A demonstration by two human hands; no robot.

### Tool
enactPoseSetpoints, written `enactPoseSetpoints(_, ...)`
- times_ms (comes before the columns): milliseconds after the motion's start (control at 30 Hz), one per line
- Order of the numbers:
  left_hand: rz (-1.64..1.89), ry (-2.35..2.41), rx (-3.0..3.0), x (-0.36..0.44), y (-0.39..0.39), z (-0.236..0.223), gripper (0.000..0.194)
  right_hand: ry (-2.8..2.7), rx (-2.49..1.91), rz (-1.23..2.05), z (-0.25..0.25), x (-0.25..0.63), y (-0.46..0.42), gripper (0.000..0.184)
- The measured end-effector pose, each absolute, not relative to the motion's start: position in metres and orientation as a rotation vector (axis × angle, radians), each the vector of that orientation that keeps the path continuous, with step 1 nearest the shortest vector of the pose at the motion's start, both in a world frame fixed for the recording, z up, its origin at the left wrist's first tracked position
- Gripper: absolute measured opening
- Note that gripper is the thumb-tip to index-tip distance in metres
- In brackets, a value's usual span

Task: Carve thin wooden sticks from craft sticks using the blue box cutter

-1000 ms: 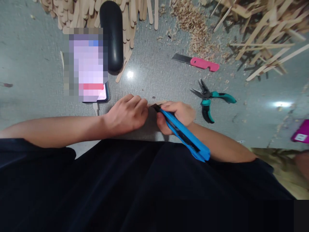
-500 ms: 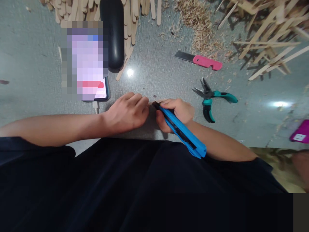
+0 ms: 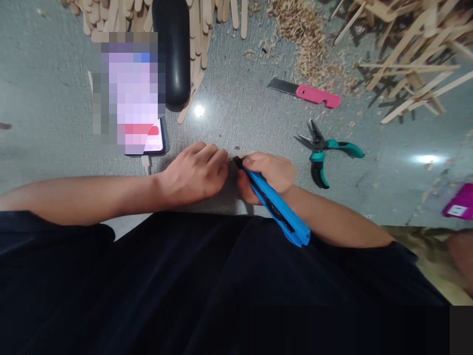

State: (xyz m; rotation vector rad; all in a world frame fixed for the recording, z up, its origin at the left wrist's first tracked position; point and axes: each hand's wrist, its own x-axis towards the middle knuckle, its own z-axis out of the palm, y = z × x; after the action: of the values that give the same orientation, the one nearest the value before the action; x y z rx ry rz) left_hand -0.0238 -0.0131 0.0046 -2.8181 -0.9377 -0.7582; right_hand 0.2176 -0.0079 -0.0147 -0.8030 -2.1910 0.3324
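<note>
My right hand [image 3: 271,172] is closed around a blue snap-off utility knife [image 3: 279,209]. Its black tip end points up and left, and its handle end slants down toward my dark shirt. Just left of it, my left hand [image 3: 199,167] is closed, knuckles up, low over the table. A sliver of a thin wooden stick [image 3: 231,159] shows between the left fingers and the knife's tip; the rest is hidden by my fingers. The knife's blade edge is too small to make out.
Pliers with teal handles [image 3: 318,148] lie open to the right, below a pink-handled knife [image 3: 318,95]. Wood shavings [image 3: 308,44] and split sticks [image 3: 410,64] lie beyond. A black case [image 3: 172,59], flat wooden sticks [image 3: 203,39] and a plugged-in phone [image 3: 157,140] are at upper left.
The blue knife's handle end has swung slightly left and down, and my right hand has tilted a little with it. My left hand stays almost in place.
</note>
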Motion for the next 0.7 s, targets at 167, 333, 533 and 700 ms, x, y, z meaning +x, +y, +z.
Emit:
enactPoseSetpoints(167, -0.727, -0.949, -2.838, -0.025, -0.015, 0.006, 0.034, -2.166, -0.831, 0.4, -0.026, 0.22, -0.014, 0.006)
enactPoseSetpoints(333, -0.656, -0.993, -2.764, -0.026, -0.02, 0.012, 0.033, -2.189, -0.785, 0.465, -0.047, 0.231, -0.02, 0.044)
enactPoseSetpoints(533, -0.614, -0.957, -2.815, -0.027, -0.019, 0.014, 0.036, -2.148, -0.794, 0.405, -0.037, 0.23, -0.017, 0.017)
enactPoseSetpoints(700, -0.552, -0.952, -2.857, -0.029, -0.017, 0.012, 0.039, -2.111, -0.853, 0.399, -0.026, 0.224, -0.016, 0.013)
